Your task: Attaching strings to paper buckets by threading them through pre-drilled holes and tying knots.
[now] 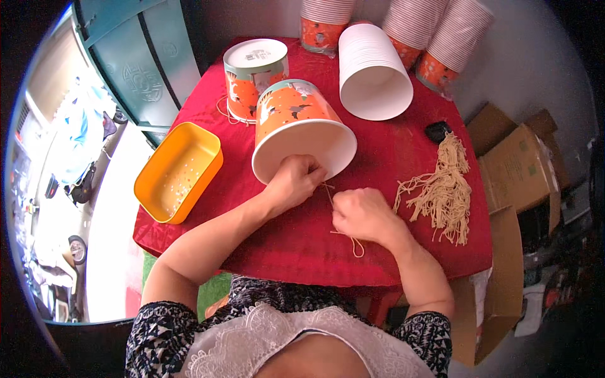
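An orange printed paper bucket (pixel 296 104) lies tilted with its white mouth toward me. My left hand (pixel 295 181) is closed at the near edge of that mouth, pinching the rim; its fingertips are partly hidden. Just to the right, my right hand (pixel 362 213) is closed around a beige string (pixel 359 247), whose loose end curls on the cloth below the fist. A short stretch of string also shows between the two hands. Behind the tilted bucket, a second bucket (pixel 255 55) stands upside down with string at its lower rim.
A red cloth (pixel 296 252) covers the table. At left sits a yellow tub (pixel 205 135) with small white bits inside. Beige strings (pixel 450 189) lie bundled at right near a black object (pixel 437 131). White nested buckets (pixel 372 69) and wrapped stacks (pixel 457 44) are behind; cardboard boxes (pixel 517 167) stand right.
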A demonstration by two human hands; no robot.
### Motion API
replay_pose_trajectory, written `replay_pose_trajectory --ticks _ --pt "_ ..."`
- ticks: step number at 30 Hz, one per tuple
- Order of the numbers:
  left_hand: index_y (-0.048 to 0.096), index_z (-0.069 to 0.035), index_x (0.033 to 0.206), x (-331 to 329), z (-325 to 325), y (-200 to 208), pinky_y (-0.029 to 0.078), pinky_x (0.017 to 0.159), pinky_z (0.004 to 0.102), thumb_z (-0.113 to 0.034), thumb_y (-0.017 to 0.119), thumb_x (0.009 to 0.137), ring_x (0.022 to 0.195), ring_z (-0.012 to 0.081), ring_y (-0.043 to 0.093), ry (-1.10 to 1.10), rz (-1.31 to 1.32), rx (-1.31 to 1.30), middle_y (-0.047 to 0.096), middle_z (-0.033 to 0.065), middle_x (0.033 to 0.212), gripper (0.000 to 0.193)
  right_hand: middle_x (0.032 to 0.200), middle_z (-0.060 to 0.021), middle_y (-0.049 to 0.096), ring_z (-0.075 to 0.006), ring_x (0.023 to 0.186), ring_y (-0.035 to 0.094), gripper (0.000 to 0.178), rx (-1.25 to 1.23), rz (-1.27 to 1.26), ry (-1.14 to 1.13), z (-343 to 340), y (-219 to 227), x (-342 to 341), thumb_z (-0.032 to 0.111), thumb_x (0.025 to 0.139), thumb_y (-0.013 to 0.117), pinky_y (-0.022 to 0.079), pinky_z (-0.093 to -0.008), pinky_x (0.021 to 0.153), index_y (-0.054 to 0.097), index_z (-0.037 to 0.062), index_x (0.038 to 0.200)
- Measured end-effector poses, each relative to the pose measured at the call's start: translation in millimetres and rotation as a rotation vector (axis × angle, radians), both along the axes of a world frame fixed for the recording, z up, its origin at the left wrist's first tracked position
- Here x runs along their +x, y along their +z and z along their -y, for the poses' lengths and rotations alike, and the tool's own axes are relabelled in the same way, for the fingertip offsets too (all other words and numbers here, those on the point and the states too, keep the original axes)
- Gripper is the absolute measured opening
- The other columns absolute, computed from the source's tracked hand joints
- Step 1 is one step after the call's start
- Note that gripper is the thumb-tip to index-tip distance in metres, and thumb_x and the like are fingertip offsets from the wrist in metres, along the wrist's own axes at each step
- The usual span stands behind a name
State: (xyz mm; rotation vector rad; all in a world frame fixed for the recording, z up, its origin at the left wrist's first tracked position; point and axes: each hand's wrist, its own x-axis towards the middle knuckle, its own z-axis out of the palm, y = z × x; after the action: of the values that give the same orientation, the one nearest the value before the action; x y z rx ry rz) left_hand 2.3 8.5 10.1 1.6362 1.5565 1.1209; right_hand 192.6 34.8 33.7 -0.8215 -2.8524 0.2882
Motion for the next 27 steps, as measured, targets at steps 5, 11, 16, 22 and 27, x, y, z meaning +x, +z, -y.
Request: replay_pose_trajectory --ticks 5,11,16,22,27 --pt "0.061 0.007 0.076 3 4 9 0.045 0.052 0.0373 -0.014 0.056 0.088 0.051 0.0197 0.055 -0.009 0.057 -0.062 0.058 0.0146 0.059 0.025 0.079 -0.0168 0.06 -0.034 0.079 0.062 0.012 0.467 -0.22 -0.394 -20 11 12 0.011 0.077 0.064 0.051 -0.0461 0.07 0.058 0.0 0.077" --pt "0.06 0.007 0.075 0 6 8 0.045 0.05 0.0345 -0.013 0.055 0.088 0.05 0.0166 0.055 0.003 0.101 -0.114 0.057 0.0104 0.058 0.025 0.074 -0.0167 0.06 -0.0346 0.075 0.063 0.017 0.126 -0.315 -0.218 -6 9 3 0.013 0.081 0.064 0.052 -0.0446 0.07 0.063 -0.0007 0.072" --pt "0.059 0.007 0.075 1 6 7 0.045 0.049 0.0332 -0.012 0.054 0.088 0.051 0.0145 0.055 0.01 0.125 -0.098 0.057 0.009 0.059 0.024 0.082 -0.0166 0.061 -0.0352 0.079 0.062 0.012 0.064 -0.305 -0.165 -7 -14 0 0.012 0.079 0.066 0.05 -0.0446 0.07 0.064 -0.0001 0.08" --pt "0.061 0.006 0.077 0 6 6 0.047 0.05 0.0335 -0.011 0.055 0.087 0.051 0.0157 0.056 -0.017 0.139 -0.093 0.059 0.0102 0.06 0.02 0.085 -0.0172 0.061 -0.0363 0.08 0.062 0.01 0.014 -0.378 -0.217 -7 -23 -13 0.007 0.079 0.065 0.051 -0.0446 0.071 0.061 -0.001 0.083" --pt "0.063 0.007 0.083 -4 7 8 0.052 0.064 0.0366 -0.004 0.059 0.078 0.067 0.0259 0.065 -0.077 -0.013 -0.011 0.065 0.018 0.072 0.012 0.086 -0.0179 0.06 -0.038 0.079 0.063 0.008 -0.037 -0.458 -0.189 -9 -26 -16 0.007 0.081 0.062 0.052 -0.0464 0.069 0.061 0.0004 0.085"
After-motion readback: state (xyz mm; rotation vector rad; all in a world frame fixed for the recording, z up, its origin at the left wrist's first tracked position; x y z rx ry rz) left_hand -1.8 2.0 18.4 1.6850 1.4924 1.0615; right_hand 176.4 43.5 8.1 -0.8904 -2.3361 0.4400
